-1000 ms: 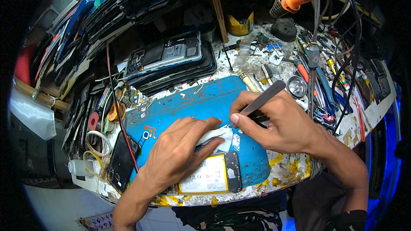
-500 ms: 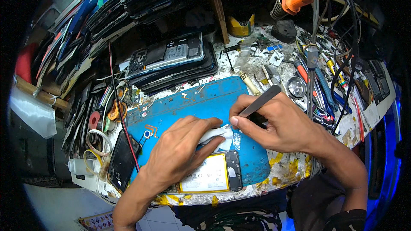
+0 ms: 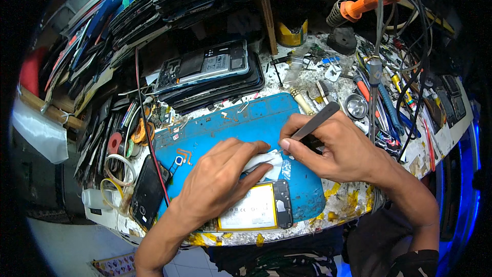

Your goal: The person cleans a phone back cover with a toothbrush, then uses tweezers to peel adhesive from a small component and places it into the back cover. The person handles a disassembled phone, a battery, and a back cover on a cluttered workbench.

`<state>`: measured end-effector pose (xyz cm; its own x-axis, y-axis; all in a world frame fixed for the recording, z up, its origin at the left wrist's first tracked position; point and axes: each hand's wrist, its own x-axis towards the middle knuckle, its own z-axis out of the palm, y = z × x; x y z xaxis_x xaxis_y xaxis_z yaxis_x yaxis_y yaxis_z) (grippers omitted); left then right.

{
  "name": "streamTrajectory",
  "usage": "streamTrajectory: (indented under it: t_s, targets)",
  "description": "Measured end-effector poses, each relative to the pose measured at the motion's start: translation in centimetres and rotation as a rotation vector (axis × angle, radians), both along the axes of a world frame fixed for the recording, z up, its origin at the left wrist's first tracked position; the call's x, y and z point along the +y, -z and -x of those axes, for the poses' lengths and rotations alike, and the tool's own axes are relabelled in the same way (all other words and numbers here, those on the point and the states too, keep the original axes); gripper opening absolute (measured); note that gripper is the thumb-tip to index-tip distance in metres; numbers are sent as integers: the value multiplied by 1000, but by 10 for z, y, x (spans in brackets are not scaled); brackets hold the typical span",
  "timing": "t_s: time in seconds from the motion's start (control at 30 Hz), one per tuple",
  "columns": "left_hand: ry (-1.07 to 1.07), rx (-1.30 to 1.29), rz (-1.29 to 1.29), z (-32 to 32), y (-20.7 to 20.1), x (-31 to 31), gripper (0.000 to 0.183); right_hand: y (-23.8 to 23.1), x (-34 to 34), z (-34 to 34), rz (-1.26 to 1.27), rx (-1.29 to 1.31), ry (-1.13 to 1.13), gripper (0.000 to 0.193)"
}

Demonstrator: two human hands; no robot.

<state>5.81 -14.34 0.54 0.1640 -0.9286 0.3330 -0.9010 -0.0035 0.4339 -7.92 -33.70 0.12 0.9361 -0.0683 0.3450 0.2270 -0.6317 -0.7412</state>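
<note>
A cluttered surface (image 3: pixel 353 200) is being covered by phone parts and tools, with a blue mat (image 3: pixel 241 133) being worked on in the middle. A white cloth (image 3: pixel 266 164) is being pinched between thumb and fingers of the left hand (image 3: pixel 220 172), low over the mat; whether anything small is being held inside it cannot be told. Dark tweezers (image 3: pixel 315 121) are being gripped by the right hand (image 3: pixel 335 146), thumb against forefinger. Key relation: the cloth is being held directly left of the right fingertips and slightly toward the person, between both hands; the left is nearer, being already on it. The tweezers' long axis is being slanted from upper right down to lower left, tips being aimed at the cloth's far right corner; contact cannot be made out. An opened phone (image 3: pixel 283 208) is being left lying crosswise just nearer the person, its left end being overlapped by the left hand.
</note>
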Motion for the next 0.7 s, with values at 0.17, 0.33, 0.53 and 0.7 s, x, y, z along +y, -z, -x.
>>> streamTrajectory:
  t_s: [0.17, 0.33, 0.53, 0.7]
  targets:
    - [-22, 7, -26, 1, 0, 1, 33, 3, 0, 0, 23, -20, 7, 15]
    - [-13, 8, -19, 0, 0, 1, 32, 3, 0, 0, 16, -9, 12, 15]
    - [3, -2, -4, 0, 0, 1, 33, 2, 0, 0, -33, -10, 4, 15]
    - [2, 7, -8, 0, -1, 0, 32, -3, 0, 1, -23, -4, -16, 14]
